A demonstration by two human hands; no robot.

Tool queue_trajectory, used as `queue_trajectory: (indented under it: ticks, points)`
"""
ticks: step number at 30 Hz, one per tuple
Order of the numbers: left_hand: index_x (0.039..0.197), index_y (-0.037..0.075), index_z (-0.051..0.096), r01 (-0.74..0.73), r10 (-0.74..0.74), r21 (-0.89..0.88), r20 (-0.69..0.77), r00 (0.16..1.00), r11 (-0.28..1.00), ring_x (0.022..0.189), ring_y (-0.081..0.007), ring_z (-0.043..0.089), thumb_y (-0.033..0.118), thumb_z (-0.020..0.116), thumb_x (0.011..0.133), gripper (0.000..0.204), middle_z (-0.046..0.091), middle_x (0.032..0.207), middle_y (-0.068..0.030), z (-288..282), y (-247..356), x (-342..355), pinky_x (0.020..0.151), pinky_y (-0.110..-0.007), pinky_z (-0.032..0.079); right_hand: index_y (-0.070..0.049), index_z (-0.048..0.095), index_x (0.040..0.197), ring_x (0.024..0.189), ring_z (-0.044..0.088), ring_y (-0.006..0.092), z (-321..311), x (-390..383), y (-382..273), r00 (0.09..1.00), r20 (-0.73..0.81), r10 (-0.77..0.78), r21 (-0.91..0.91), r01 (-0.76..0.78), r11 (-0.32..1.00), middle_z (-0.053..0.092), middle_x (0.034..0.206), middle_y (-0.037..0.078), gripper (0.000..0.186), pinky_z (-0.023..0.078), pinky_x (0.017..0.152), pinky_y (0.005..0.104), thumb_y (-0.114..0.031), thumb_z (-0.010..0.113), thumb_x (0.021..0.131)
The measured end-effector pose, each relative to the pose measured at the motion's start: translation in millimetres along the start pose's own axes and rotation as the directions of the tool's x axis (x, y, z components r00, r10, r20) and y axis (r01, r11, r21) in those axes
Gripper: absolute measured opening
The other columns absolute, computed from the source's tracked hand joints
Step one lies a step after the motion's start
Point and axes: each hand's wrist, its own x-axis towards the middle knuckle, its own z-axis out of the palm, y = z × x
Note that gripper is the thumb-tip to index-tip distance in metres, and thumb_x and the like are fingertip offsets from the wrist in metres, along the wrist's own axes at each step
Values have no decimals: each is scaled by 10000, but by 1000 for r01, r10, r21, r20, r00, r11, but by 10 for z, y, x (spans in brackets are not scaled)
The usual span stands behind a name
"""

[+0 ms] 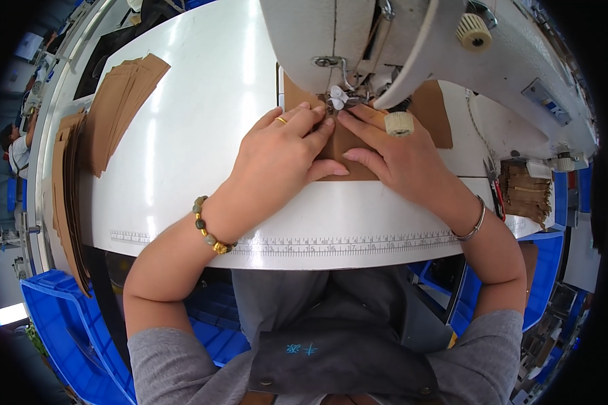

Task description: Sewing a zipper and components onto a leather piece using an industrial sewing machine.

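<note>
A brown flat piece [344, 143], leather-like, lies on the white table under the needle area of a white sewing machine [513, 74]. My left hand [275, 152] rests on its left side, palm down, fingertips pressing close to the presser foot and thumb stretched to the right. My right hand [407, 154] lies flat on its right side with the fingers extended toward the same spot. Both hands are open, and neither grips the piece. The two thumbs point at each other near its front edge. White material beside the needle [339, 98] partly hides the stitching point.
A fanned stack of brown pieces [123, 101] lies at the table's left, with another stack [67, 182] by the edge. Small brown pieces [525, 192] sit at the right near scissors [494, 185]. Blue bins [74, 324] stand below. A ruler strip [311, 248] follows the front edge.
</note>
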Motion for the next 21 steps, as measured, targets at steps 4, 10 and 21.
queue_trajectory:
  ticks: [4,10,21]
  points:
    - [1248,10,750,0,0,7,0,1000,1000,1167,-322,690,497,792,818,651,706,1300,-127,3,16,-5,1009,-396,561,-60,724,1247,1239,633,325,-10,4,-5,1000,-7,-14,-3,14,1000,711,1237,122,453,436,1164,498,-338,776,893]
    - [1247,1,751,1,-2,14,13,1000,1000,1180,-319,688,495,793,818,656,703,1313,-133,-8,21,1,1015,-396,560,-57,726,1225,1236,635,328,-28,2,12,1000,7,-10,5,10,1000,710,1229,129,435,436,1163,499,-333,776,894]
    - [1244,7,754,20,-20,16,9,1000,1000,1172,-324,689,478,803,811,641,713,1291,-130,-14,25,8,998,-391,567,-101,674,1407,1173,678,318,-77,60,-12,992,125,25,-89,-14,996,691,1365,116,525,520,1025,436,-331,746,940]
